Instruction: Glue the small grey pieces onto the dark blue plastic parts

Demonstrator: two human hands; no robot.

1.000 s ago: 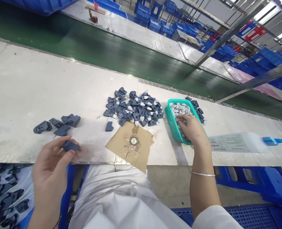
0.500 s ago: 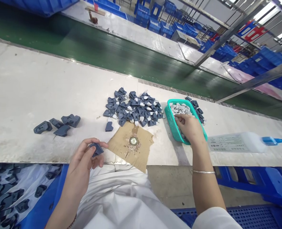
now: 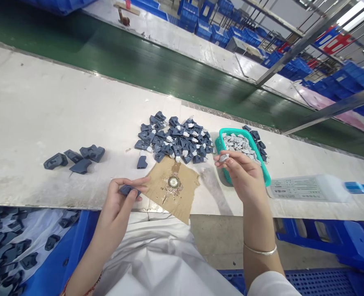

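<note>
My left hand (image 3: 122,201) pinches a dark blue-grey plastic part (image 3: 129,190) above the table's front edge. In my right hand (image 3: 243,170) a small light-grey plastic piece (image 3: 224,157) is held between thumb and fingers, over the near left side of a green basket (image 3: 266,174). Many similar light-grey pieces (image 3: 240,144) fill that basket. Between my hands lies a brown paper sheet (image 3: 186,197) bearing a small round cap (image 3: 173,181) with wet spots around it. Behind the paper is a heap of dark blue parts (image 3: 176,137), many with light-grey pieces on them.
Several loose dark parts (image 3: 81,166) lie at the left. A white bottle with a blue nozzle (image 3: 320,188) lies right of the basket. Beyond the white table (image 3: 61,111) runs a green conveyor belt (image 3: 108,59). A blue bin (image 3: 72,242) of dark parts stands lower left.
My right hand has come up out of the basket and moved left and nearer, with a light-grey piece in its fingers. My left hand has shifted slightly right and turned the dark part.
</note>
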